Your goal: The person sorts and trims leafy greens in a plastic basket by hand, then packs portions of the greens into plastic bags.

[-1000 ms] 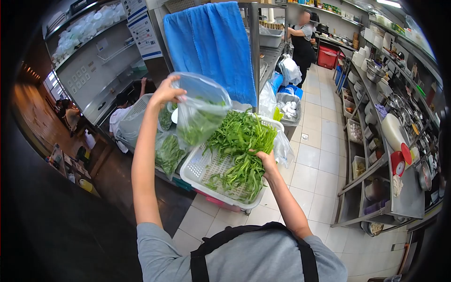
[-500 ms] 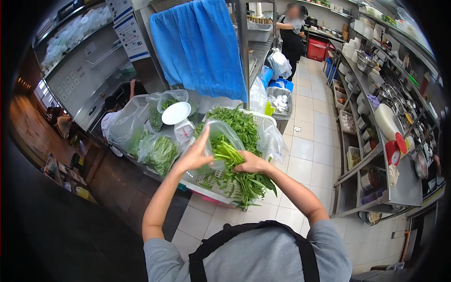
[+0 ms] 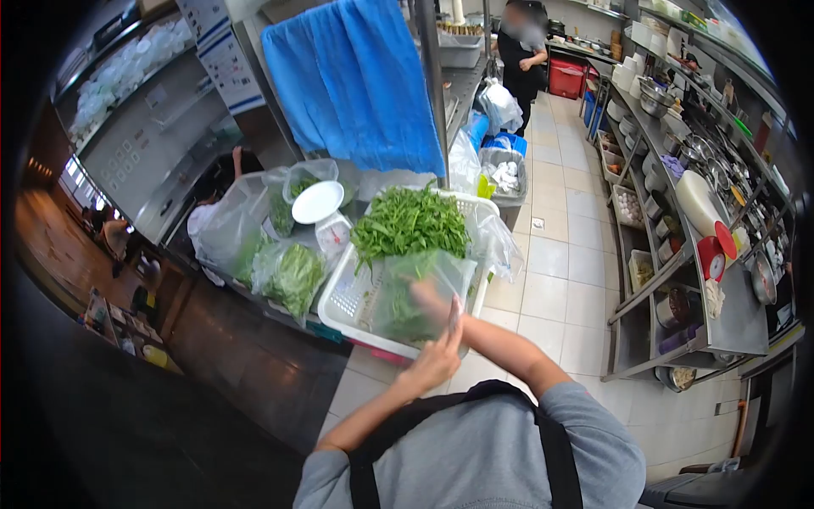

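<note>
One light, likely slippery bag [image 3: 404, 295]: your left hand [image 3: 434, 361] pinches its rim; your right hand [image 3: 432, 299] is too blurred to tell. Cup soft greens [image 3: 411, 222] loosely.

pale floor tiles [image 3: 547, 276] | dark floor [image 3: 246, 348], left | steel shelving [image 3: 736, 327], right | grey wall [image 3: 140, 148], left

No wording, brand or number could be read; the printed sheets [image 3: 233, 72], upper left of the frame, bore dark bands and rows of print, too small and blurred to make out; the white scale [image 3: 333, 236], just left of centre, showed faint marks on its front, figures unresolved; the red scale [image 3: 710, 259], at the right of the frame, had a pale round face, its figures likewise illegible.
</note>
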A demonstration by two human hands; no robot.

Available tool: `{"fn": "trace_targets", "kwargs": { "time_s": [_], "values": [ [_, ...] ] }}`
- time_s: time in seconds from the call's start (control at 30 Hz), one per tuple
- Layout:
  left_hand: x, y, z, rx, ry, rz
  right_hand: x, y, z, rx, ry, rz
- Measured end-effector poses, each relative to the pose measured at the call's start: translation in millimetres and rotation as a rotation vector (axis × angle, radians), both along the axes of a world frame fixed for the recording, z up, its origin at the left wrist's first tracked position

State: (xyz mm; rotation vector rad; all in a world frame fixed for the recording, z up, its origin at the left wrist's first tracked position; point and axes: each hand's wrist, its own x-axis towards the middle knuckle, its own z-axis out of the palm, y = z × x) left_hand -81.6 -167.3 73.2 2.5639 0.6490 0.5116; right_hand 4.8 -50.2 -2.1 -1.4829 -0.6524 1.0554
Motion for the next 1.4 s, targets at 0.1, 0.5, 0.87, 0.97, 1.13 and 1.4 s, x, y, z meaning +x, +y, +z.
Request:
{"fn": "trace_targets", "kwargs": {
  "time_s": [0.1,0.5,0.87,0.97,1.13,1.4],
  "values": [
    [-12,5,7,-0.110,-0.022,-0.017,-4,55,-101,-0.117,-0.069,-0.059],
    [-58,69,60,-0.204,-0.295,0.078,51,-79,103,0.435,-0.727,0.701],
    [-54,98,105,-0.538,-0.519,-0.044,23,31,100,0.239,-1.121,1.261],
    [-78,157,145,-0.526,-0.683,0.013,24,-21,212,0.398,-1.105,0.891],
    [-80,169,240,-0.733,-0.759,-0.030,36,-59,245,1.007,-0.999,0.171],
    [-53,157,244,-0.722,-0.035,-0.115,45,-61,234,0.587,-1.184,0.711]
  ]
}}
